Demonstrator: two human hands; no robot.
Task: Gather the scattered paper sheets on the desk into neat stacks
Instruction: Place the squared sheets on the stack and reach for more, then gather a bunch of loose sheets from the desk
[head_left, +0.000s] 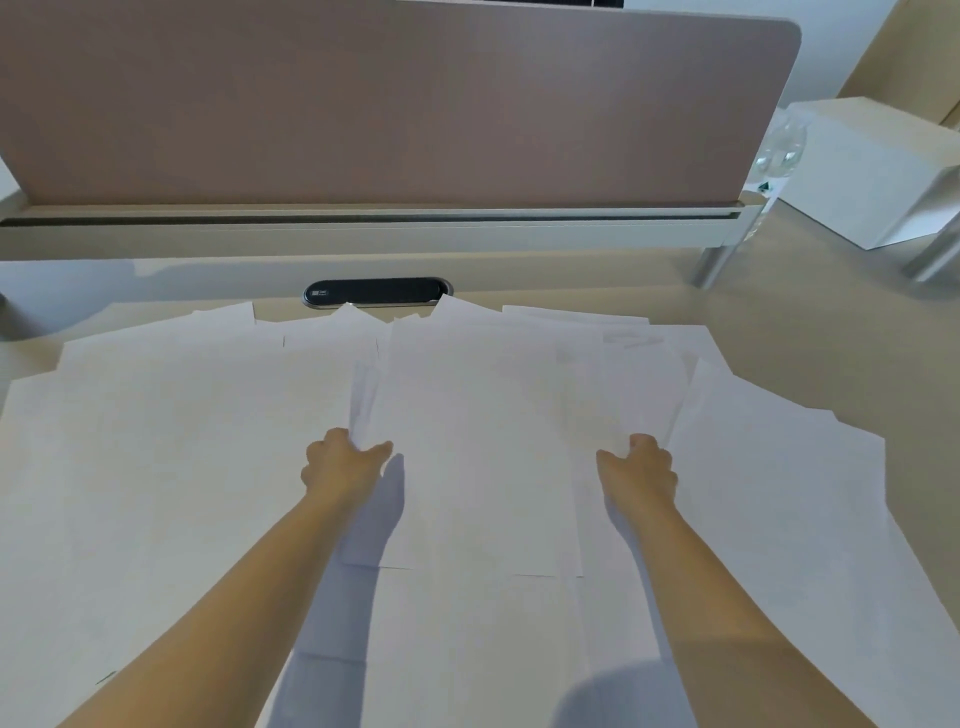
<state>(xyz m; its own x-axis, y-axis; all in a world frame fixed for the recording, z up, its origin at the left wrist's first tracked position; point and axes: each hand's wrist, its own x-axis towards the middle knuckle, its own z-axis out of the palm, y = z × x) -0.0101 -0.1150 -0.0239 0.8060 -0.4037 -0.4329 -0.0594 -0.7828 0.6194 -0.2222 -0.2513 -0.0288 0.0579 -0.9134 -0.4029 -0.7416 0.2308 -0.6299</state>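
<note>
Desk (753, 332): pale beige top, carrying everything; a mauve privacy screen (395, 104) stands along its far edge, with a dark oval cable port (376, 292) just in front of it.
Loose sheets (156, 441): white paper spread over most of the desk, from the left edge to the right side, overlapping at odd angles; more lie toward the near edge under both forearms.
Centre bundle (488, 415): several sheets partly squared together, near the middle of the desk; its long axis runs from the near edge toward the screen; its far corners fan out untidily.
Left hand (340, 462): at the bundle's left long edge, thumb on top and fingers seemingly curled under; pinches that edge.
Right hand (641, 467): at the bundle's right long edge, level with the left; grips likewise.
Key relation: the bundle lies between the hands, equally near each; squeezing inward across the short axis would likely square it.
Remaining: most sheets still ungathered, by my judgement.
</note>
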